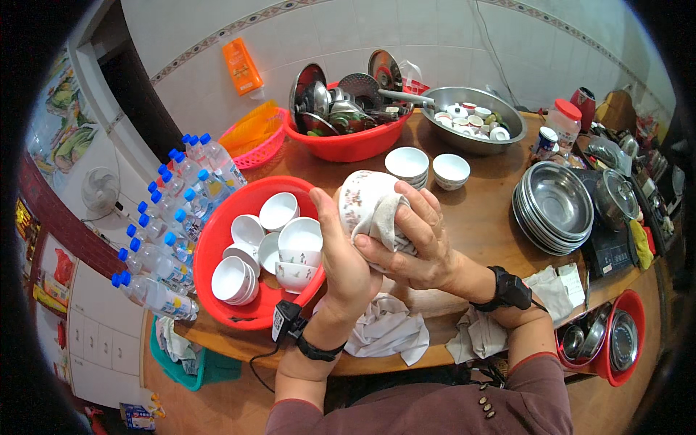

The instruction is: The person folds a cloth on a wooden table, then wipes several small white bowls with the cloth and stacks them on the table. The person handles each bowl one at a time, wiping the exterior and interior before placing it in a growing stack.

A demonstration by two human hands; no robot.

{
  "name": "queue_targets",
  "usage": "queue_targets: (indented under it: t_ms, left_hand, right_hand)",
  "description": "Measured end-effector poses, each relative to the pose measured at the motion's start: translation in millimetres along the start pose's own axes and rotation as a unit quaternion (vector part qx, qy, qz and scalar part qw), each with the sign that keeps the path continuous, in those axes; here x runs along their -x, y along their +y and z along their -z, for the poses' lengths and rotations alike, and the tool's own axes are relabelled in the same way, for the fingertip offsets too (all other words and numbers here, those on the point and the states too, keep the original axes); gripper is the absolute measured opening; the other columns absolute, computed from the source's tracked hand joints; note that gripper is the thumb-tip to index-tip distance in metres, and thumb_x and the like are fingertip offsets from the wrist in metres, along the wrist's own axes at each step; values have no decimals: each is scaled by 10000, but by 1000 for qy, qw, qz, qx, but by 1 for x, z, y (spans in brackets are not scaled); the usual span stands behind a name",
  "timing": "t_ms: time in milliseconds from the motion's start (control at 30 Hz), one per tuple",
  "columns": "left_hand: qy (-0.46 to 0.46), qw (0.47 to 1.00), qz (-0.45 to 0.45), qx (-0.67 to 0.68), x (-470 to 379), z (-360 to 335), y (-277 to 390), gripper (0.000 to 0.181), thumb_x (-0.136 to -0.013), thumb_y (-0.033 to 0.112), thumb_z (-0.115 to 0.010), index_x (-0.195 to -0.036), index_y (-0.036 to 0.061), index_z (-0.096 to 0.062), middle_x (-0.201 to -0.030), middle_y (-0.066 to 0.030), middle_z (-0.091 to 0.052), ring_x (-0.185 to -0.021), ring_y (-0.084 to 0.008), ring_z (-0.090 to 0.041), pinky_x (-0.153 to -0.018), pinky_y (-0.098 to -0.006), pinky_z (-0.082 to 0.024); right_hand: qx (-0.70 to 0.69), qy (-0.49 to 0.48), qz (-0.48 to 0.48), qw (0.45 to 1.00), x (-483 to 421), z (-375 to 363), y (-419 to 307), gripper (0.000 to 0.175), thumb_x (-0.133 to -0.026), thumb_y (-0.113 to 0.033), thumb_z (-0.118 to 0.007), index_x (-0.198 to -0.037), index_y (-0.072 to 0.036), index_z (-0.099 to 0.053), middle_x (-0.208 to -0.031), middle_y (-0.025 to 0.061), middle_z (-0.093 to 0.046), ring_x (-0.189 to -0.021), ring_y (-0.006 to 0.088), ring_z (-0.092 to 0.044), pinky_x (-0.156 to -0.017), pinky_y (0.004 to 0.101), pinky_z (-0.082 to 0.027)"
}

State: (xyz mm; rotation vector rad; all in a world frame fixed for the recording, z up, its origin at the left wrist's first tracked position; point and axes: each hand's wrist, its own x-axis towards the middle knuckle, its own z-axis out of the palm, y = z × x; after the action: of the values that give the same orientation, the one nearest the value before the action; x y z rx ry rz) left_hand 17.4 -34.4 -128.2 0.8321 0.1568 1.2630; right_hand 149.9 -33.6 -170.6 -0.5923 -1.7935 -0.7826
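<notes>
A white ceramic bowl with a printed floral pattern (pixel 356 200) is held tilted above the table. My left hand (pixel 345 255) supports it from the left and below, its thumb pointing up along the side. With a grey-white cloth (pixel 387 220) bunched in its fingers, my right hand (pixel 418 247) presses against the bowl's right side. Left of my hands, a red plastic basin (pixel 217 293) contains several white bowls (pixel 299 236), some stacked. Beyond my hands stand two stacks of white bowls, a larger stack (pixel 406 162) and a smaller one (pixel 451 169).
Several water bottles (pixel 179 217) line the table's left side. At the back are a red basin of pans and lids (pixel 348 147) and a steel basin of small cups (pixel 478 144). Steel bowls (pixel 557 204) are stacked at right. White cloths (pixel 389 331) lie at the front edge.
</notes>
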Motion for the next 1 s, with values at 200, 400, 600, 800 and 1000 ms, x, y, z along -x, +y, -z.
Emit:
queue_targets:
  t_ms: [200, 400, 600, 800, 1000]
  left_hand:
    - [-44, 915, -135, -378, 2, -4, -2, 878, -967, 745, -200, -1085, -30, -594, -965, -116, -656, -869, -176, -636, -731, -307, -489]
    - [-99, 843, -171, -500, 0, -3, 3, 305, -901, 286, -752, -863, -5, -671, -625, -25, -606, -573, -79, -576, -504, -273, -429]
    - [-41, 948, -134, -285, 6, -3, 10, 327, -889, 214, -772, -677, 48, -586, -629, 46, -541, -580, -16, -435, -499, -220, -342]
    - [35, 995, -23, -87, -5, -8, -12, 459, -965, 496, -598, -1127, 68, -566, -1150, -75, -639, -964, -156, -646, -803, -313, -555]
    - [36, 989, 142, 10, -3, -11, -5, 762, -914, 721, -478, -1297, 64, -540, -1194, -83, -631, -1063, -204, -636, -910, -366, -529]
  right_hand:
    - [-89, -31, -53, 994, -19, 22, 0, 454, -769, -205, -767, -1211, -142, -687, -1288, 178, -540, -1253, 390, -540, -1092, 497, -381]
    - [-284, -49, -210, 934, -35, 41, 22, 384, -884, -218, -638, -1212, -17, -645, -1155, 210, -587, -1008, 353, -621, -900, 383, -499]
    - [-583, -28, -471, 661, -31, 43, 22, 455, -1024, -418, -502, -1053, 19, -627, -996, 59, -637, -909, 95, -583, -798, 246, -463]
    - [-338, 71, -312, 885, -27, 47, 13, 299, -931, -275, -698, -983, 9, -625, -864, 84, -626, -745, 157, -599, -653, 291, -476]
    - [-155, 2, -72, 985, -28, 40, 23, 421, -785, -306, -808, -1001, 10, -633, -871, 152, -607, -777, 302, -612, -679, 375, -500]
